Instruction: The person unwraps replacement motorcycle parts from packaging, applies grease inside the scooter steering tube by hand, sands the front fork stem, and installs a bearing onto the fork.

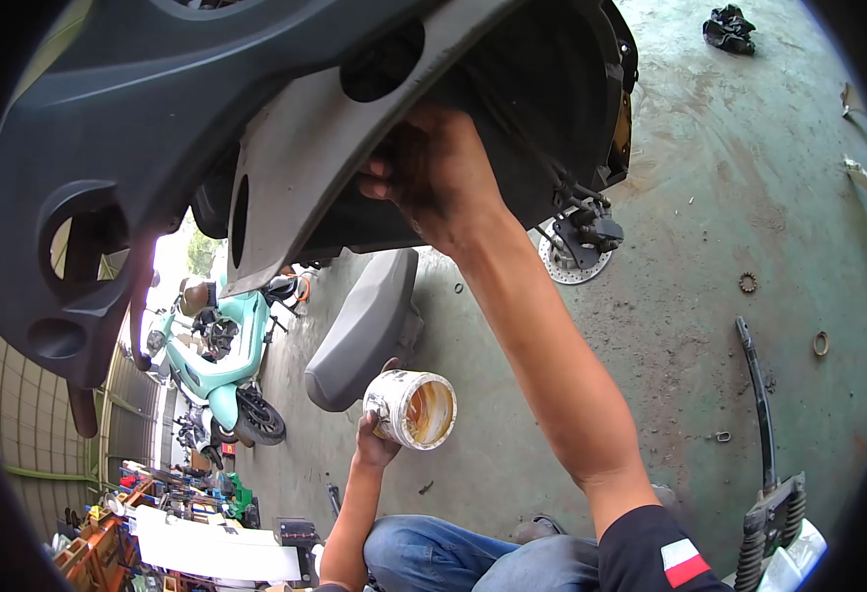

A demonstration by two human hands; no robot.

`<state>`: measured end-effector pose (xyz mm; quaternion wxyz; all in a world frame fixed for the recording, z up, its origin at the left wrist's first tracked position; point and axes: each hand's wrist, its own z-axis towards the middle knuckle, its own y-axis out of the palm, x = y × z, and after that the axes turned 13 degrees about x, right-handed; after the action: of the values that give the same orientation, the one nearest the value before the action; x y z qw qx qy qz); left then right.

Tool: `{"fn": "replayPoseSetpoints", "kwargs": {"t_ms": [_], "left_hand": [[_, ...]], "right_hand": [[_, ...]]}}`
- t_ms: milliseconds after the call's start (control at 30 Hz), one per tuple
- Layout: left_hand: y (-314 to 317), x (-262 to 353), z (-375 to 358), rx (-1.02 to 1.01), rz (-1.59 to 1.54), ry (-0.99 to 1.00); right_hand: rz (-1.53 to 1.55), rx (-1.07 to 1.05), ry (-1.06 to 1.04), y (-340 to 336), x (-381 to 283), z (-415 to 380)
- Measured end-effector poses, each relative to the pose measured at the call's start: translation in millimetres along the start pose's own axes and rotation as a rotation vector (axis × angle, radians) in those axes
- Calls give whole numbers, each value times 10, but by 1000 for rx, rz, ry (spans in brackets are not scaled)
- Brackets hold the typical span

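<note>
My left hand [377,446] is closed around a white tub [382,405], low in front of my knees. The tub is tilted so its mouth faces me, and yellow-brown grease [424,414] smears its inner wall. Higher up, my right hand [443,178] reaches beneath a dark scooter body [187,89], at the edge of a grey panel [305,158] with oval holes. Its fingers are curled and dark with dirt. Shadow and the hand itself hide whatever they may hold.
A brake disc [577,252] hangs beside my right forearm. A grey scooter seat [364,331] lies on the floor behind the tub. A mint-green scooter [221,345] stands at left. A fork with springs [769,513], a black tube [754,395] and rings [821,343] lie at right.
</note>
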<state>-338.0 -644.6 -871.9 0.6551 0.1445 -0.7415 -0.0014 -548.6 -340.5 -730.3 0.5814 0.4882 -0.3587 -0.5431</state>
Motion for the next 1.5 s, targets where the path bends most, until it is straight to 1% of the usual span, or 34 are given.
{"fn": "replayPoseSetpoints", "kwargs": {"t_ms": [67,100,133,200,233,267,333,400,433,533,567,667,733,767,833,867,900,967,1000,1067,1100,1133,1167,1200,1233,1267,1300,1333,1400,1433,1467,1500], "left_hand": [[27,-1,-4,-11,-16,-8],[34,4,-11,-13,-25,-4],[40,10,-18,-25,-23,-12],[51,32,-31,-39,-25,-19],[54,35,-42,-37,-32,-24],[57,39,-47,-35,-37,-30],[73,53,-51,-42,-30,-27],[24,50,-107,-32,-10,-37],[-27,37,-127,-12,-1,-46],[-117,53,-187,8,29,-60],[-134,63,-205,14,44,-63],[-120,101,-250,9,39,-41],[-123,125,-294,35,37,-36],[-130,126,-320,66,36,-34],[-136,129,-296,72,23,-23],[-154,124,-328,86,13,-24],[-192,124,-302,58,19,-18],[-202,122,-238,65,-35,-24],[-212,127,-204,75,-66,-41],[-268,77,-138,92,-137,-38],[-265,50,-112,94,-134,-37],[-311,-47,-82,204,-116,-37],[-468,-115,-75,197,-134,-112],[-559,-201,-48,183,-148,-179],[-516,-335,-77,172,-162,-215],[-435,-438,-57,233,-170,-249],[-393,-523,-77,301,-177,-275],[-456,-685,-101,269,-136,-317],[-547,-1030,-159,298,-164,-383],[-521,-1155,-228,307,-264,-397],[-638,-1370,-272,291,-343,-377],[-689,-1528,-344,309,-394,-350]], "right_hand": [[317,76,47,192,-87,-20],[416,45,43,243,-133,8],[407,41,45,266,-120,-13],[100,46,-46,257,-31,-80],[8,41,-56,178,30,-91],[3,40,-60,89,66,-117],[-377,87,-366,-49,108,-148],[-515,126,-520,-212,246,81],[-685,171,-679,-251,317,212],[-915,189,-858,-250,477,431],[-1051,162,-939,-303,675,576],[-1297,118,-833,-310,729,344],[-1434,150,-847,-366,691,162],[-1436,146,-847,-395,667,186],[-990,236,-931,-412,638,297],[-994,234,-925,-414,667,305],[-1136,100,-852,-396,683,312],[-1307,-43,-650,-329,819,276],[-1363,-96,-791,-343,932,160],[-1488,-219,-731,-443,895,-106],[-1531,-206,-706,-545,863,-306],[-1550,-39,-605,-670,827,-535],[-1559,137,-511,-797,778,-754],[-1505,50,-328,-1035,729,-917],[-1500,60,-220,-1229,721,-1184],[-1491,57,-120,-1412,725,-1441],[-1600,-3,-57,-1670,781,-1671],[-1698,-70,15,-1945,868,-1929],[-1879,-184,196,-2398,885,-2375],[-1898,-188,299,-2564,864,-2577],[-1922,-184,394,-2707,825,-2726],[-1943,-179,386,-2819,808,-2870]]}}
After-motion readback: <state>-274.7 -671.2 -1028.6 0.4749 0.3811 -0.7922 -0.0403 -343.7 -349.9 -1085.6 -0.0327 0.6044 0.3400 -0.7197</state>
